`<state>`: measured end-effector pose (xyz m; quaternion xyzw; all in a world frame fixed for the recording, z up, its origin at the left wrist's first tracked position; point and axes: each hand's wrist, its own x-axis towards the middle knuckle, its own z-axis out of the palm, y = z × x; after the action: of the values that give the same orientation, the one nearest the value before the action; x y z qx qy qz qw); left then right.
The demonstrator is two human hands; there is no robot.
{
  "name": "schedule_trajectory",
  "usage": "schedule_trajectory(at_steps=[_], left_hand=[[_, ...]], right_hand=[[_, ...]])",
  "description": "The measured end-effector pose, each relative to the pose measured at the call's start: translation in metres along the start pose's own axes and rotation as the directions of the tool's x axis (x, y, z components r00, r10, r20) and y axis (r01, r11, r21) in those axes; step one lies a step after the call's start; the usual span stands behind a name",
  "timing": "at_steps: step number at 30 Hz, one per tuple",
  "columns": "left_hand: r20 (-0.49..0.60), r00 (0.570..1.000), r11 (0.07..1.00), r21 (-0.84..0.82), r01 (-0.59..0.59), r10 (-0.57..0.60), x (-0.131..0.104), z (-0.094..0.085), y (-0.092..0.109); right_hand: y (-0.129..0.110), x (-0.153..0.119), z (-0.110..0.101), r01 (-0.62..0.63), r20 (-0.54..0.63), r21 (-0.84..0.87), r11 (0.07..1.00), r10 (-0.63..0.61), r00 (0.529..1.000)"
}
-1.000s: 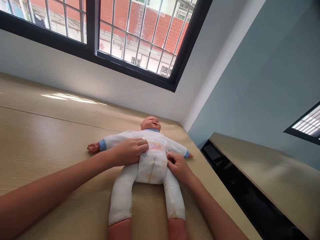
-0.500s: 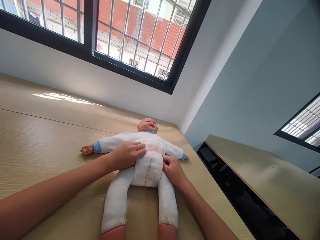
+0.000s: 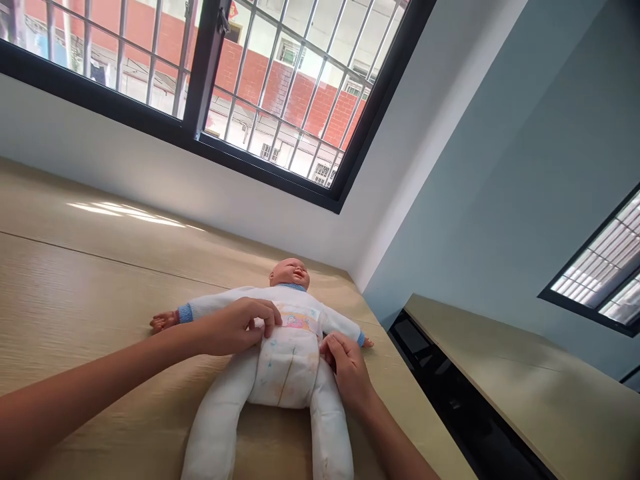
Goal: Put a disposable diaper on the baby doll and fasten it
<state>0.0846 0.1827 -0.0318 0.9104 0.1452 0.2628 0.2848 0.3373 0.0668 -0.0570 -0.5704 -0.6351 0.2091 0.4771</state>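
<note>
A baby doll (image 3: 240,393) in white clothes with blue cuffs and collar lies on its back on the wooden table, its head away from me and its arms spread. Around its waist is a white diaper (image 3: 287,370) with a coloured front band. My left hand (image 3: 253,323) rests at the diaper's upper left side, fingers bent and thumb somewhat apart from them, nothing visible held. At the right side of the waist, my right hand (image 3: 345,363) pinches the diaper's edge between thumb and fingers.
The wooden table (image 3: 75,300) reaches back to a white wall under a barred window (image 3: 280,87). To the right, past a gap, stands another wooden-topped table (image 3: 505,353) with a black side. Sunlight streaks lie at the back left.
The view has tilted up, so the doll appears lower. My left hand's fingers have lifted and curled at the diaper's side. My right hand has drawn slightly outward from the waist.
</note>
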Motion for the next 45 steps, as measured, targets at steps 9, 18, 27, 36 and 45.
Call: schedule_trajectory(at_steps=[9, 18, 27, 36, 45], left_hand=[[-0.005, 0.999, 0.992, 0.115, -0.048, 0.049, 0.003, 0.015, 0.038], [0.053, 0.998, 0.999, 0.039, 0.023, -0.025, 0.0, 0.016, 0.036], [-0.087, 0.994, 0.992, 0.094, 0.081, -0.073, 0.002, 0.011, 0.029], [-0.053, 0.965, 0.941, 0.212, 0.263, -0.258, -0.001, 0.0, 0.021], [0.031, 0.957, 0.932, 0.241, 0.271, -0.287, -0.002, -0.012, 0.024]], right_hand=[[-0.021, -0.013, 0.005, 0.141, 0.162, -0.155, 0.978, -0.115, 0.98], [-0.014, -0.01, 0.002, 0.023, 0.292, -0.076, 0.997, 0.0, 0.956], [-0.003, -0.005, 0.007, -0.014, 0.025, -0.041, 0.999, 0.015, 1.0], [0.002, -0.005, 0.014, -0.077, 0.108, 0.023, 0.997, 0.074, 0.991], [-0.005, -0.006, 0.009, -0.078, 0.223, 0.02, 0.997, 0.072, 0.972]])
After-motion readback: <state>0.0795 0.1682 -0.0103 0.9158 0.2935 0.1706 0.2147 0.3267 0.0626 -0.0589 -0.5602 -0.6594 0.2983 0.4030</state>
